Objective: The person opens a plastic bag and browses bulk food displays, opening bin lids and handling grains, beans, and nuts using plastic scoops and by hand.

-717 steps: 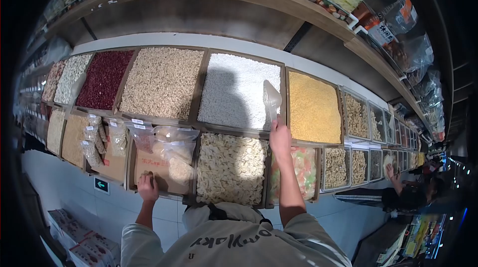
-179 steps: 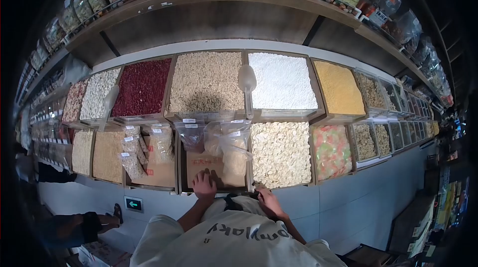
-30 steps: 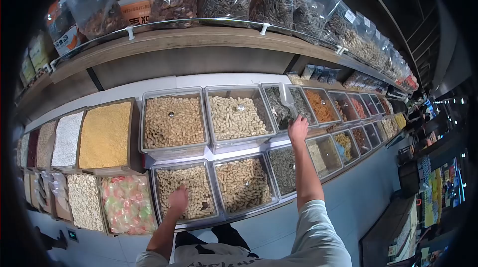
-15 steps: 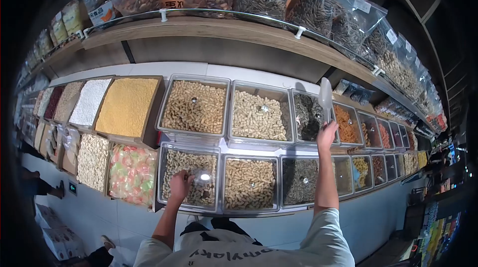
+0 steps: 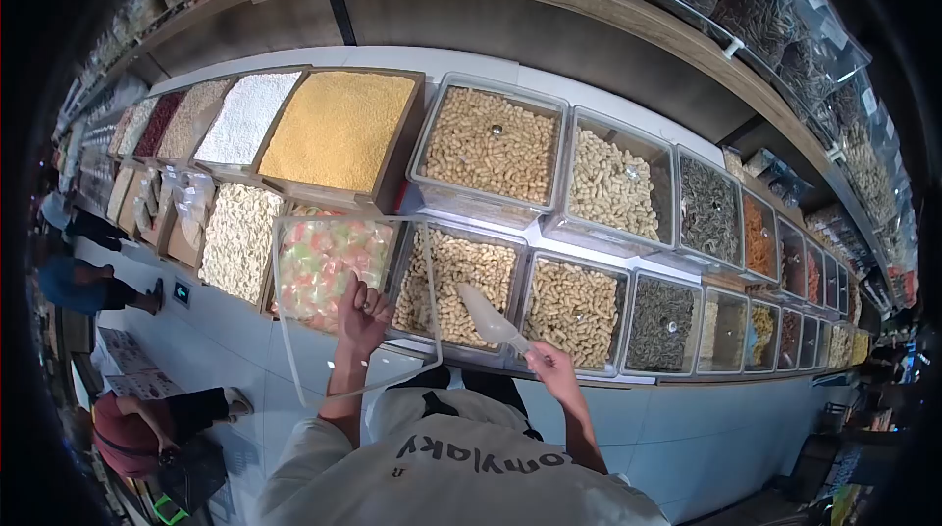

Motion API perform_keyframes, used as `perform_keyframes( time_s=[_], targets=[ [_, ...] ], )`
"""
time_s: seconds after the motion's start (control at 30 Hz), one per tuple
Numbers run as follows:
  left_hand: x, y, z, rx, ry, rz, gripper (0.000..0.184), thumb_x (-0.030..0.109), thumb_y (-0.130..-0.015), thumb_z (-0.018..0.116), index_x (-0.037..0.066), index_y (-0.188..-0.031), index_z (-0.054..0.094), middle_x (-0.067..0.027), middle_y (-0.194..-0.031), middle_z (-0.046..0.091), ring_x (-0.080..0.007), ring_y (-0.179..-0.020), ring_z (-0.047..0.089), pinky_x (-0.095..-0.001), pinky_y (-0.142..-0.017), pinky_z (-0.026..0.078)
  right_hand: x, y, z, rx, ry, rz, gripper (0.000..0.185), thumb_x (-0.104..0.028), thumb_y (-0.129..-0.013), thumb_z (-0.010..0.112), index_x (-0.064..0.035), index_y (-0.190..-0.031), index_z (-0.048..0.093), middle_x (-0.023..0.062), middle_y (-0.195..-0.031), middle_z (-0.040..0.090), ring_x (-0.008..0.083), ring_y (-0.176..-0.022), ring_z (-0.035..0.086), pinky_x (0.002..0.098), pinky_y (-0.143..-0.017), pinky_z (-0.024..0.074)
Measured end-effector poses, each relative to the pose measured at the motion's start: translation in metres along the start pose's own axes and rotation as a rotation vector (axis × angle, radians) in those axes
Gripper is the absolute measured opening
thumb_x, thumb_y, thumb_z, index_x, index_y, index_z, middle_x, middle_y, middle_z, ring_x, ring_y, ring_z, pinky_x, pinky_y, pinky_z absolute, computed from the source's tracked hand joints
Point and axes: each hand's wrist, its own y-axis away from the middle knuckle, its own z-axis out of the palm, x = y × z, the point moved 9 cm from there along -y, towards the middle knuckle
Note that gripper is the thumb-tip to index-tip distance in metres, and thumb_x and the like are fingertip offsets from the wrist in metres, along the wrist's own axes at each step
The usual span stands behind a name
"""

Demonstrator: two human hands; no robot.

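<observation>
My left hand (image 5: 363,315) is closed on a clear square lid (image 5: 286,320), lifted and tilted over the wrapped candies (image 5: 329,256); the fingers hide where they grip it. In my right hand (image 5: 551,367) is a translucent scoop (image 5: 486,315), held by its handle. Its blade points up and left, over the uncovered front bin of peanuts in shells (image 5: 461,266). Whether the blade touches the peanuts I cannot tell. Just right of that stands another covered peanut bin (image 5: 574,305).
Behind are covered bins of peanuts (image 5: 491,143) and paler nuts (image 5: 613,183). Yellow grain (image 5: 339,129) and white grain (image 5: 250,114) fill wooden boxes at left. A wooden shelf (image 5: 589,1) with bagged goods overhangs the back. People (image 5: 128,428) stand in the aisle at lower left.
My left hand has lifted the lid off the front peanut bin and carried it left over the candies. My right hand has brought the scoop down from the back row. The view has shifted.
</observation>
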Motion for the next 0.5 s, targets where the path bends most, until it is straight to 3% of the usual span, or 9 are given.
perform_keyframes(
  time_s=[0.03, 0.1, 0.17, 0.2, 0.23, 0.33, 0.5],
  targets=[
    [0.006, 0.001, 0.000, -0.106, 0.085, -0.040, 0.054, 0.039, -0.105, 0.042, 0.016, -0.058, 0.030, 0.0020, -0.051, 0.019, -0.0124, -0.050, 0.021, -0.0283, -0.050, 0.025, 0.023, -0.008, 0.012, -0.052, 0.075, 0.055, 0.026, -0.018, -0.094, 0.067, -0.0012, -0.114, 0.066, -0.0033, -0.077, 0.059, 0.0045, -0.065, 0.048, 0.0214, -0.057, 0.0397],
    [0.020, 0.000, -0.010, -0.127, 0.106, -0.031, 0.054, 0.039, -0.106, 0.040, 0.016, -0.058, 0.032, 0.0019, -0.051, 0.021, -0.0119, -0.050, 0.022, -0.0280, -0.051, 0.024, 0.037, -0.028, 0.023, -0.069, 0.140, -0.059, 0.026, -0.021, -0.094, 0.067, 0.0001, -0.109, 0.068, -0.0023, -0.077, 0.060, 0.0059, -0.067, 0.051, 0.0234, -0.060, 0.0425],
    [0.028, 0.001, -0.015, -0.186, 0.148, -0.057, 0.054, 0.040, -0.106, 0.037, 0.016, -0.058, 0.033, 0.0020, -0.050, 0.021, -0.0120, -0.050, 0.023, -0.0278, -0.050, 0.025, 0.044, -0.047, 0.041, -0.242, 0.256, 0.026, 0.025, -0.021, -0.094, 0.066, 0.0004, -0.107, 0.069, -0.0014, -0.076, 0.062, 0.0069, -0.071, 0.053, 0.0241, -0.064, 0.0442],
    [0.032, 0.002, -0.018, -0.192, 0.144, -0.057, 0.055, 0.040, -0.107, 0.035, 0.016, -0.058, 0.033, 0.0021, -0.050, 0.021, -0.0120, -0.049, 0.022, -0.0274, -0.050, 0.025, 0.047, -0.059, 0.041, -0.233, 0.220, 0.051, 0.026, -0.025, -0.093, 0.068, -0.0020, -0.103, 0.071, -0.0043, -0.071, 0.059, 0.0032, -0.059, 0.046, 0.0211, -0.052, 0.0377],
    [0.036, 0.002, -0.022, -0.187, 0.157, -0.056, 0.055, 0.040, -0.107, 0.035, 0.016, -0.058, 0.033, 0.0021, -0.050, 0.021, -0.0120, -0.049, 0.022, -0.0274, -0.050, 0.025, 0.050, -0.071, 0.037, -0.216, 0.256, 0.132, 0.026, -0.028, -0.093, 0.068, -0.0029, -0.100, 0.072, -0.0037, -0.071, 0.061, 0.0028, -0.055, 0.045, 0.0214, -0.049, 0.0368],
    [0.048, 0.008, -0.031, -0.160, 0.154, -0.040, 0.055, 0.040, -0.107, 0.035, 0.016, -0.057, 0.034, 0.0025, -0.049, 0.021, -0.0119, -0.049, 0.022, -0.0272, -0.050, 0.024, 0.050, -0.100, 0.034, -0.248, 0.262, 0.187, 0.027, -0.030, -0.093, 0.068, -0.0039, -0.099, 0.072, -0.0030, -0.071, 0.062, 0.0028, -0.052, 0.044, 0.0216, -0.046, 0.0348],
    [0.061, 0.022, -0.036, -0.116, 0.169, -0.086, 0.056, 0.041, -0.106, 0.037, 0.016, -0.056, 0.034, 0.0025, -0.049, 0.018, -0.0115, -0.049, 0.020, -0.0275, -0.050, 0.022, 0.025, -0.126, 0.024, -0.077, 0.176, 0.102, 0.028, -0.030, -0.093, 0.068, -0.0032, -0.101, 0.072, -0.0028, -0.070, 0.061, 0.0032, -0.048, 0.041, 0.0215, -0.043, 0.0320]
  ],
)
